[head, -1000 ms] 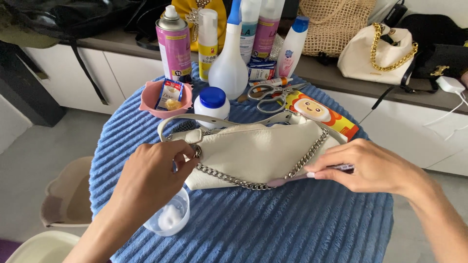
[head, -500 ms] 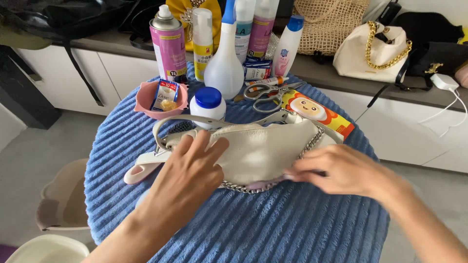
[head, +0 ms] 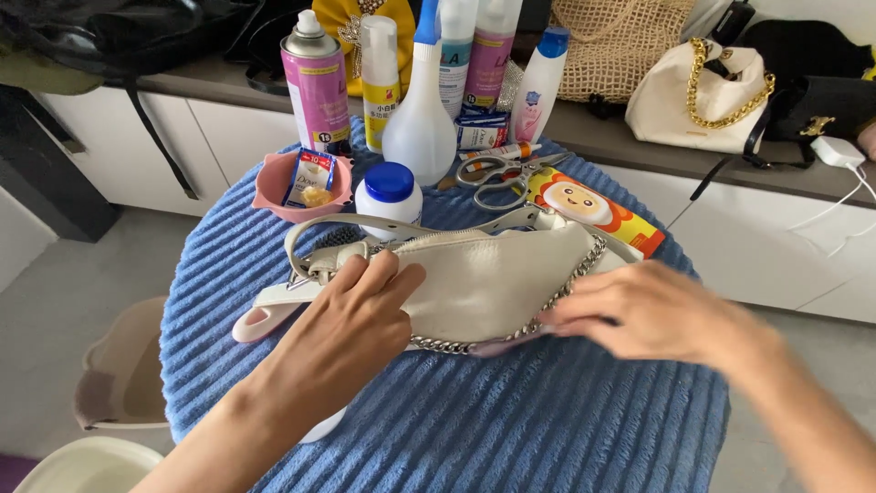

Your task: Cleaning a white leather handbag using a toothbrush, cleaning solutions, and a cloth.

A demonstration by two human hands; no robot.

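tabletop point(head: 511, 438) under blue ribbed cover | cream chain bag point(head: 493, 278) lies flat at its middle, still shut, nothing taken out as far as I can see | left hand point(head: 351, 324) fingers spread flat on bag's near-left end | right hand point(head: 652, 310) blurred at bag's right end, grip unclear | scissors point(head: 497, 171) and white jar point(head: 389, 192) just behind bag, untouched

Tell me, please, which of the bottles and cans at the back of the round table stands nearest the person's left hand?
The short white jar with the blue lid, just beyond the cream bag that the left hand presses. The taller spray bottles stand farther back.
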